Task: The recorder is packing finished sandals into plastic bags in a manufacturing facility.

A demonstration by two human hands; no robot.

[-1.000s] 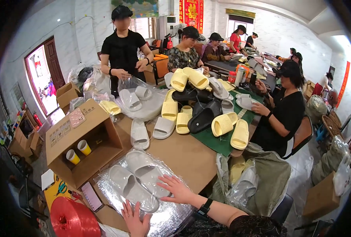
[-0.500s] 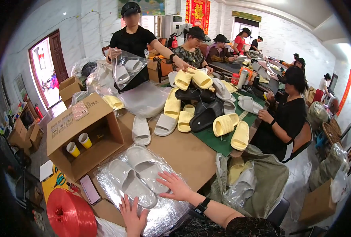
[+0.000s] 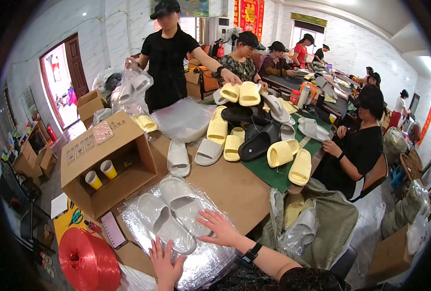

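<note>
Person's left hand [image 3: 167,264] and right hand [image 3: 221,230]: fingers spread, gripping nothing. Grey slippers [image 3: 167,226] lie just ahead of left fingers, beside right fingertips, in or on clear plastic [image 3: 198,259], hard to tell. Phone [image 3: 113,229] left of left fingers.

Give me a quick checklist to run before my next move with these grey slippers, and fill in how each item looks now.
1. Both grey slippers lying side by side: ok.
2. Slippers fully enclosed by the clear plastic: cannot tell; it shines around them, but its opening is not clear.
3. Left hand free: ok; fingers spread, gripping nothing, near a slipper's heel.
4. Right hand free: ok; open, fingers spread at the other slipper's heel.
5. Phone uncovered: ok; it lies left of the plastic.
6. Scissors away from the plastic: ok; they lie on the yellow surface beyond the phone.
</note>
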